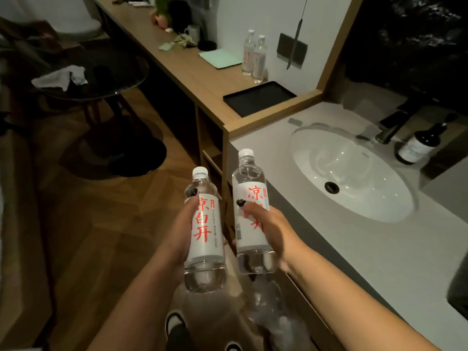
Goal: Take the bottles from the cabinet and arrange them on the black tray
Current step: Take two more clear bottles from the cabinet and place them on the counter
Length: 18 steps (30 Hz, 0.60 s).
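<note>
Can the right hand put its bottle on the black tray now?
Probably yes. The right hand grips its bottle, and the black tray lies bare ahead on the wooden counter, though some way off.

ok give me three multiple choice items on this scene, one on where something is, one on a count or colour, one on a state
1. Where is the black tray?
A. in the sink
B. on the wooden counter, by its near end
C. on the round table

2. How many water bottles stand on the counter beyond the tray?
A. two
B. four
C. none

3. What are the hands doing?
A. both hang free
B. only the left holds a bottle
C. each grips one capped bottle

Answers: 1 B, the tray lies on the counter beside the sink's surround. 2 A, two bottles stand side by side by the wall. 3 C, the left hand grips one bottle, the right hand another, caps on.
</note>
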Each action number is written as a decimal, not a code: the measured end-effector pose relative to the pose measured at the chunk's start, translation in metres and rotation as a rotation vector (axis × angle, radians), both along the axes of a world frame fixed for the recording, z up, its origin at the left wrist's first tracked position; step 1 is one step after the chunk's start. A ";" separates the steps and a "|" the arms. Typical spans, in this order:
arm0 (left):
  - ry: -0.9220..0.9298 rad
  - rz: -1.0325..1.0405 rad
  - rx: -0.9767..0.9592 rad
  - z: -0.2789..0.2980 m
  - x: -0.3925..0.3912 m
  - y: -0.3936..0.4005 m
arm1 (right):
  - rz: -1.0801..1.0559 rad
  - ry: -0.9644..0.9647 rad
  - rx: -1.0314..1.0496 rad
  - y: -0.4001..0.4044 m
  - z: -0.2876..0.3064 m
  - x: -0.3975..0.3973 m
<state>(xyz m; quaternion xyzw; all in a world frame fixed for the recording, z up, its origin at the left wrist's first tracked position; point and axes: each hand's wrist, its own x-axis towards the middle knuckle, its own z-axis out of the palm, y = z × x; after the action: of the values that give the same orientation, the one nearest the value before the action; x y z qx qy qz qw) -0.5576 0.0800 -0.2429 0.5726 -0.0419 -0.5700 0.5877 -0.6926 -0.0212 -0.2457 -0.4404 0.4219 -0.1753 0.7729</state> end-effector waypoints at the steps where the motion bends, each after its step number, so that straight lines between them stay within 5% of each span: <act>1: -0.007 0.004 0.005 0.002 0.015 -0.008 | -0.008 -0.005 -0.001 -0.007 0.000 0.014; 18: -0.051 -0.124 0.030 0.019 0.274 -0.153 | -0.190 -0.074 0.098 -0.124 -0.009 0.262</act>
<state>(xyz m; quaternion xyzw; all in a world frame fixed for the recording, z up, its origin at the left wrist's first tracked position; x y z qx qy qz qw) -0.2832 -0.0734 -0.2240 0.5921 -0.0838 -0.5912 0.5411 -0.4305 -0.1453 -0.2547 -0.3534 0.4410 -0.2431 0.7884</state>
